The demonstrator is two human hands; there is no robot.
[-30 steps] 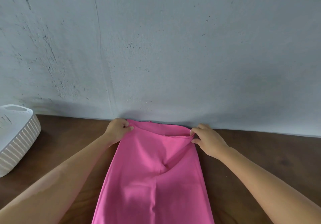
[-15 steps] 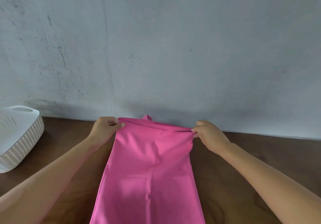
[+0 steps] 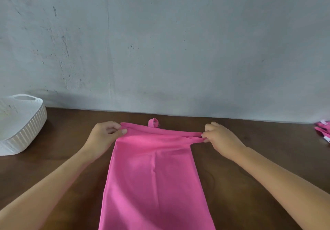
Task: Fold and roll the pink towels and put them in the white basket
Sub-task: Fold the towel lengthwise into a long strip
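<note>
A: Where does the pink towel [image 3: 155, 176] lie?

B: On the wooden table [image 3: 250, 185], as a long strip. Its long axis runs from the near edge straight toward the far edge by the wall [image 3: 160, 42]. The far end, with a small hanging loop [image 3: 153, 122], stops just short of that wall.

A: And the hands?

B: Both are at that far end. The left hand [image 3: 105, 133] pinches the left corner between thumb and fingers; the right hand [image 3: 219, 137] pinches the right corner the same way. They sit level, neither nearer than the other, with the narrow turned-over band stretched between them.

A: So the roll goes which way?

B: I judge it must come back along the strip, toward the near edge.

A: The white basket [image 3: 26, 137]?

B: At the left edge, well apart from the towel. More pink towels [image 3: 323, 129] lie at the right edge.
</note>
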